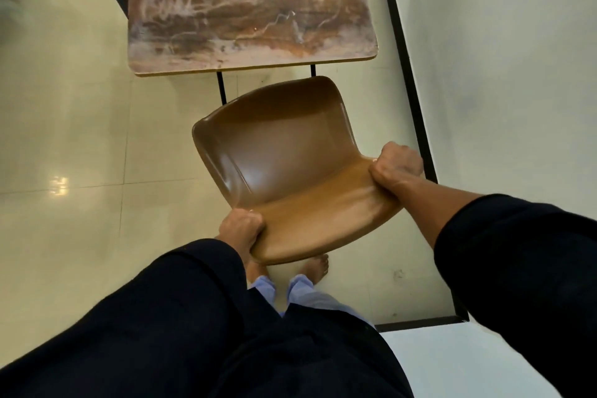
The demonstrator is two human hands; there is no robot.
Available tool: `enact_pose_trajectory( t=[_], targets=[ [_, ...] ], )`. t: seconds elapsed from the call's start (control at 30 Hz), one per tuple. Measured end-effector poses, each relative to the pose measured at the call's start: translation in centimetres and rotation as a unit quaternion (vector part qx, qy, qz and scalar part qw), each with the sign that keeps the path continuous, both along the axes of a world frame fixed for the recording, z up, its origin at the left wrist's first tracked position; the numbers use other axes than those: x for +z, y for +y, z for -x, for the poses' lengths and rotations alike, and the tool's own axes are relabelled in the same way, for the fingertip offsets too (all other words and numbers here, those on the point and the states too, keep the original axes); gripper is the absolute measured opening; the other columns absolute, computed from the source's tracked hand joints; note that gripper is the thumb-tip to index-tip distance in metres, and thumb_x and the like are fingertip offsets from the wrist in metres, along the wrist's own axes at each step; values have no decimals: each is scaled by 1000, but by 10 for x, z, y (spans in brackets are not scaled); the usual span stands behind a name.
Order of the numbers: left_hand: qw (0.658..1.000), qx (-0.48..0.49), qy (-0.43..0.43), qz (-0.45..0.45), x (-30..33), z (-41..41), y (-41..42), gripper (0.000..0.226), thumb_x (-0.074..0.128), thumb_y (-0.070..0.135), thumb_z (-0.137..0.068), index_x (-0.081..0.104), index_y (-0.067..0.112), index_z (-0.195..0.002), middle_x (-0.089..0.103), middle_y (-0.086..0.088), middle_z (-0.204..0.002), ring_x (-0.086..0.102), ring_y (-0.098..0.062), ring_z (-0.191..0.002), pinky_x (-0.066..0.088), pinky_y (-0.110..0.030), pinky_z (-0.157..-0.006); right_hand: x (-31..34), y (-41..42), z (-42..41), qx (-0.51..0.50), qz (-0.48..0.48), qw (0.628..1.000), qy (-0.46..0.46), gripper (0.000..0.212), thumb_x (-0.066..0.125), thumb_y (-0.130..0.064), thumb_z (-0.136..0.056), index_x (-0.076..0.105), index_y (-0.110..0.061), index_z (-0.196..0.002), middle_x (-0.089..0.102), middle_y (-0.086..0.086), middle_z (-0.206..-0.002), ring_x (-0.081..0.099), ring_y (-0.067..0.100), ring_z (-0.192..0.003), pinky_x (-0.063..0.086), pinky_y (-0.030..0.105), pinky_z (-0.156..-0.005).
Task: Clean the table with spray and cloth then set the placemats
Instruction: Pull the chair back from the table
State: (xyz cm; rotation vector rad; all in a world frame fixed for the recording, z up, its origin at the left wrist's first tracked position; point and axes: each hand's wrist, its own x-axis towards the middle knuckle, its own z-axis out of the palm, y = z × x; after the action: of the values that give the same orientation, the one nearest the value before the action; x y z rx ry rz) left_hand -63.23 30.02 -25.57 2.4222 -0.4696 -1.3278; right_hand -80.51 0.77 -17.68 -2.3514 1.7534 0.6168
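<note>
Both grips close on the backrest of a brown plastic chair (pixel 284 171): the left hand (pixel 240 229) curls round the near-left corner of the top edge, and the right hand (pixel 395 168) curls round the opposite corner, thumb over the rim. Holding the two corners gives even control of the shell, which sits skewed to the surface (pixel 248 6), its seat front just short of the near edge; the hold suits pulling or turning the chair to open access to that edge, though this is a judgement only. The surface, the thing to be cleaned, lies ahead of the chair: a squarish top with rounded corners, a mottled brown pattern crossed by pale streaks, and thin dark legs visible beneath its near edge. No spray bottle, cloth or placemat appears in view, so cleaning seems not yet begun. Pale glossy floor tiles (pixel 80 145) reflect a ceiling light; a dark skirting strip (pixel 410 84) runs along the pale wall (pixel 504 58) on the right. Dark sleeves, light trousers and a bare foot (pixel 316 265) show below.
</note>
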Motion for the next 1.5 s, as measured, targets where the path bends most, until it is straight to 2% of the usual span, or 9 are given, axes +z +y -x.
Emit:
enact_pose_trajectory(
  t=[0.1,0.3,0.43,0.57,0.93,1.07,1.2,1.43,1.5],
  targets=[
    [999,25,-8,-30,4,-38,-7,32,61,9,-105,69,-14,-126,69,-35,-132,65,-52,-125,54,-61,-108,-1,17,-14,-48,-3,999,-9,8,61,-22,-100,65,-16,-94,60,5,-86,56,24,-78,46,33,-69],
    [988,27,-77,-132,25,-89,-31,37,56,31,-110,70,4,-130,68,-15,-136,63,-38,-129,50,-40,-105,-8,44,-38,-118,2,993,-24,15,61,-21,-101,62,-15,-87,62,6,-84,58,22,-75,45,32,-67],
    [984,6,-78,-160,23,-110,-40,14,58,22,-106,67,11,-109,68,-14,-124,64,-36,-122,46,-35,-90,-10,48,-47,-148,3,988,-39,15,61,-22,-101,70,-14,-92,66,6,-85,63,23,-77,47,32,-65],
    [983,-16,-72,-169,20,-120,-40,9,59,19,-105,61,12,-101,63,-10,-111,58,-31,-104,48,-35,-88,-9,48,-57,-159,7,986,-41,14,60,-19,-101,67,-14,-90,64,6,-85,60,23,-77,46,32,-65],
    [978,-44,-62,-196,11,-124,-23,12,60,24,-107,62,12,-105,62,-10,-111,64,-33,-115,50,-36,-92,-19,60,-64,-158,-2,987,-35,16,62,-22,-102,68,-14,-89,66,6,-84,64,22,-75,48,31,-63],
    [975,-48,-69,-204,7,-123,-17,15,60,26,-107,66,12,-107,61,-9,-104,57,-29,-98,45,-35,-83,-25,66,-63,-157,-8,987,-28,16,62,-23,-102,69,-14,-91,67,6,-84,64,22,-74,48,31,-63],
    [975,-47,-75,-205,10,-128,-17,15,59,27,-108,63,12,-106,61,-9,-105,56,-29,-96,44,-35,-83,-26,70,-67,-158,-15,987,-28,16,61,-23,-103,70,-15,-92,66,5,-83,62,21,-69,46,30,-60],
    [973,-77,-77,-203,18,-126,-22,16,58,26,-107,63,12,-112,63,-10,-110,59,-30,-99,47,-36,-85,-14,70,-67,-128,-99,986,-44,19,58,-33,-102,68,-18,-100,67,5,-91,67,24,-82,57,35,-73],
    [973,-94,-74,-200,25,-123,-22,20,57,28,-107,64,11,-115,64,-11,-110,61,-31,-99,48,-37,-84,-8,71,-65,-103,-128,986,-38,17,56,-33,-102,65,-18,-101,63,3,-86,64,22,-78,52,33,-69]
  ],
)
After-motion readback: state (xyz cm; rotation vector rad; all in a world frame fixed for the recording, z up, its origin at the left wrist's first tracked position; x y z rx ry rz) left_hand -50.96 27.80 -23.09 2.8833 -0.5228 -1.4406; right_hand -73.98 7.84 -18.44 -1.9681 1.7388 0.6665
